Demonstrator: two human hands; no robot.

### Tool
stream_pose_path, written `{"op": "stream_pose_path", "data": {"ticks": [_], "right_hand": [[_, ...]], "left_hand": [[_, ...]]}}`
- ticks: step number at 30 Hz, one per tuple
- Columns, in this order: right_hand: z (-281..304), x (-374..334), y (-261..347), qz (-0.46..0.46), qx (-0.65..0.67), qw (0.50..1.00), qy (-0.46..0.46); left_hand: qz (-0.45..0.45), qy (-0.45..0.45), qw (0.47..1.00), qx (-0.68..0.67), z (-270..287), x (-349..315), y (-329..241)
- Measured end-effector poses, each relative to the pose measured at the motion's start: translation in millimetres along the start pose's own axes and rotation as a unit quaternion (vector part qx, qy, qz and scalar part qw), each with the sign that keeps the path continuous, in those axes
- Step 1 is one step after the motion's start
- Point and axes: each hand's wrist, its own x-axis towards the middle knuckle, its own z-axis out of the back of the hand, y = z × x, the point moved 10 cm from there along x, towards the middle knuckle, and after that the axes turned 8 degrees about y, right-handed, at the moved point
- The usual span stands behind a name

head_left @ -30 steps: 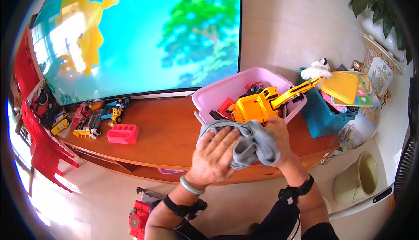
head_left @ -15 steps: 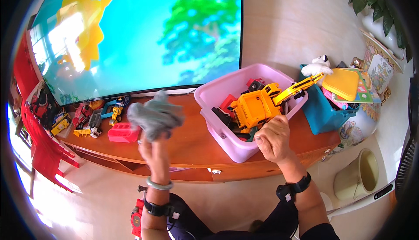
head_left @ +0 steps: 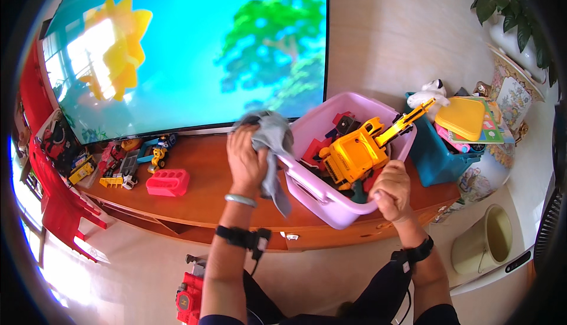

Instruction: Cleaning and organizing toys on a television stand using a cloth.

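The left hand (head_left: 247, 158) carries the grey cloth (head_left: 270, 142) back from over the cabinet's left half to the pink bin's (head_left: 331, 198) left rim. The right hand (head_left: 390, 189) now grips the bin's front edge.

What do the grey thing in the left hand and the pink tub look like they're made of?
The grey cloth in the left hand looks like soft matte fabric: it bunches and hangs in limp folds. The pink tub, its rim gripped by the right hand, looks like smooth moulded plastic, with a rigid rolled rim and a slight sheen.
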Motion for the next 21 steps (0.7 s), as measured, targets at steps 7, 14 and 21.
{"op": "stream_pose_path", "data": {"ticks": [7, 14, 21], "right_hand": [[33.8, -22.9, -35.2, -0.03, 0.043, 0.999, -0.001], [58.5, -30.0, -67.5, -0.102, 0.14, 0.981, 0.089], [76.4, -47.1, -39.5, -0.274, -0.059, 0.938, 0.204]], "left_hand": [[0.349, -0.039, 0.861, -0.368, -33.6, -62.8, 71.2], [-0.003, 0.148, 0.906, -0.398, 3.3, -34.2, -83.4], [-0.188, 0.254, 0.921, -0.227, -28.0, -30.8, -184.8]]}}
